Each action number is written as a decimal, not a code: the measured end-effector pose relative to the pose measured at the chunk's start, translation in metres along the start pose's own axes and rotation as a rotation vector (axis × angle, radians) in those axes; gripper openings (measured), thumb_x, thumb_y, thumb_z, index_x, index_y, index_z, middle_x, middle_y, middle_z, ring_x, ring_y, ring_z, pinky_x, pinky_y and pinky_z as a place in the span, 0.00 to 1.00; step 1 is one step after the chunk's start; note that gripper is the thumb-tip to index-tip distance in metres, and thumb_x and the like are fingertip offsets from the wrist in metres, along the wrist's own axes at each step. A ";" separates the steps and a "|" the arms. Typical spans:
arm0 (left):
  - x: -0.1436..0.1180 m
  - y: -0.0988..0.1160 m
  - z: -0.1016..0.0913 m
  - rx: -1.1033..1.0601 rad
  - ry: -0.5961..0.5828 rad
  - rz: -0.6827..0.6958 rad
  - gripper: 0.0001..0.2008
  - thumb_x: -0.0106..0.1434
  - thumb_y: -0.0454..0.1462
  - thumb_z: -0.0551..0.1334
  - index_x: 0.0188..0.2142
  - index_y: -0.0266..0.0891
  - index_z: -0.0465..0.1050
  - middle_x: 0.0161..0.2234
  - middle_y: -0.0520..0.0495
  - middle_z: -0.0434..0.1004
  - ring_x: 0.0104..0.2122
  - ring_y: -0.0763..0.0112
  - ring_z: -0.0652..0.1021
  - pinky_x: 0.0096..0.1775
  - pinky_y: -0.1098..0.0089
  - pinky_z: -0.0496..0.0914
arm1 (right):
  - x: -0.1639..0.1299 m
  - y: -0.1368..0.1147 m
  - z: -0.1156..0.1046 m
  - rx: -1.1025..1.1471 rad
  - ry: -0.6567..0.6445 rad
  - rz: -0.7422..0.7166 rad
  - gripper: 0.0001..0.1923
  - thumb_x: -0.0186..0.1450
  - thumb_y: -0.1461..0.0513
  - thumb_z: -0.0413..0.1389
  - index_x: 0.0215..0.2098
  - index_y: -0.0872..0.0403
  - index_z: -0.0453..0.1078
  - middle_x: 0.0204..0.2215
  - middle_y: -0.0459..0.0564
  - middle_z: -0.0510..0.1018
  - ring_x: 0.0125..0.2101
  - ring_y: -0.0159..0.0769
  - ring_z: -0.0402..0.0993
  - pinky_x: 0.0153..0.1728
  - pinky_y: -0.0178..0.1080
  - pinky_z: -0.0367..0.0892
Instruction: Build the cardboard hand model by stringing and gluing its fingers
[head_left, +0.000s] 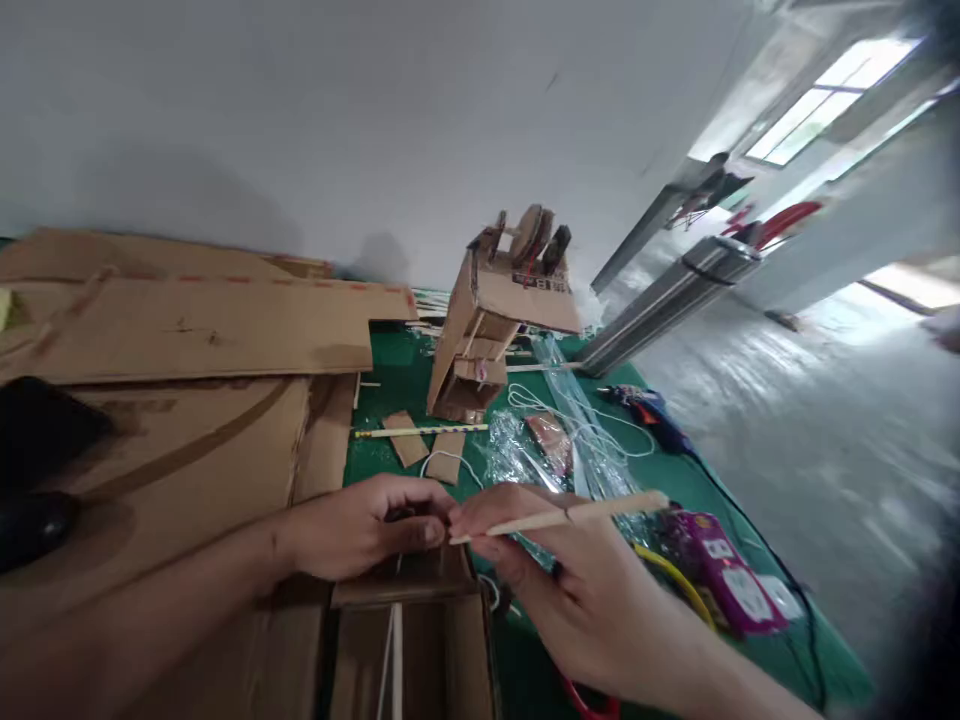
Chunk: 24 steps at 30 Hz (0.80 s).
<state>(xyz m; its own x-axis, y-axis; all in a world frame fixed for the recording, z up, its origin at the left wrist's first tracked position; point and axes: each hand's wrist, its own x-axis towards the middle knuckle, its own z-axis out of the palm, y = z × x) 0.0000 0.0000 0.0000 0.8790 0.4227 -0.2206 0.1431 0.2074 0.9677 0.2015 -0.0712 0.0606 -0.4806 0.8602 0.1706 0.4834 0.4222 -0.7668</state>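
A pale wooden stick (600,510), thin at its left tip and thicker at the right end, lies in the closed fingers of my right hand (577,590). My left hand (382,530) is closed in a pinch beside that tip, its fingertips close to those of the right; what they hold, if anything, is hidden. Both hands are above the end of an open cardboard box (465,650) near the bottom of the view. Inside the box runs a lengthwise white rod (397,660). White string (457,456) curves on the green tabletop just beyond my hands.
Behind stands a cardboard structure (457,370) with round discs on top. Flat cardboard sheets (225,325) cover the left side. To the right lie clear plastic wrap (517,450), a blue glue gun (652,410) with its cable, a purple package (731,570) and a red handle (592,703).
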 end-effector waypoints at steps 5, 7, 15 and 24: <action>-0.001 0.004 -0.001 0.026 0.022 0.049 0.27 0.62 0.60 0.59 0.40 0.37 0.72 0.34 0.52 0.68 0.35 0.71 0.66 0.39 0.71 0.61 | 0.002 0.004 0.002 -0.023 0.084 -0.073 0.10 0.71 0.68 0.47 0.36 0.52 0.67 0.31 0.48 0.75 0.32 0.33 0.73 0.37 0.38 0.72; -0.001 0.003 -0.001 0.018 0.020 0.062 0.27 0.62 0.60 0.59 0.40 0.38 0.72 0.35 0.51 0.69 0.36 0.70 0.67 0.40 0.71 0.61 | 0.002 0.002 0.000 -0.071 0.068 -0.082 0.10 0.71 0.68 0.46 0.36 0.52 0.67 0.30 0.48 0.75 0.32 0.35 0.73 0.37 0.40 0.71; 0.001 -0.003 -0.002 0.026 0.026 0.039 0.29 0.60 0.61 0.59 0.39 0.37 0.72 0.34 0.51 0.68 0.36 0.69 0.67 0.39 0.71 0.62 | 0.005 0.004 0.008 -0.026 0.118 -0.073 0.10 0.69 0.70 0.47 0.38 0.54 0.68 0.35 0.51 0.77 0.41 0.38 0.73 0.42 0.43 0.72; -0.002 0.000 -0.005 0.104 0.042 0.029 0.29 0.62 0.61 0.58 0.45 0.39 0.75 0.39 0.48 0.75 0.38 0.68 0.72 0.42 0.70 0.65 | -0.012 0.008 -0.006 0.099 0.325 -0.020 0.10 0.72 0.67 0.48 0.44 0.49 0.69 0.39 0.47 0.76 0.44 0.35 0.74 0.44 0.41 0.71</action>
<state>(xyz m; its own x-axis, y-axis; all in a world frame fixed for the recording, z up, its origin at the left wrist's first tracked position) -0.0039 0.0033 -0.0001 0.8639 0.4646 -0.1947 0.1659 0.1026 0.9808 0.2150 -0.0763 0.0560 -0.2229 0.9049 0.3625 0.3951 0.4238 -0.8151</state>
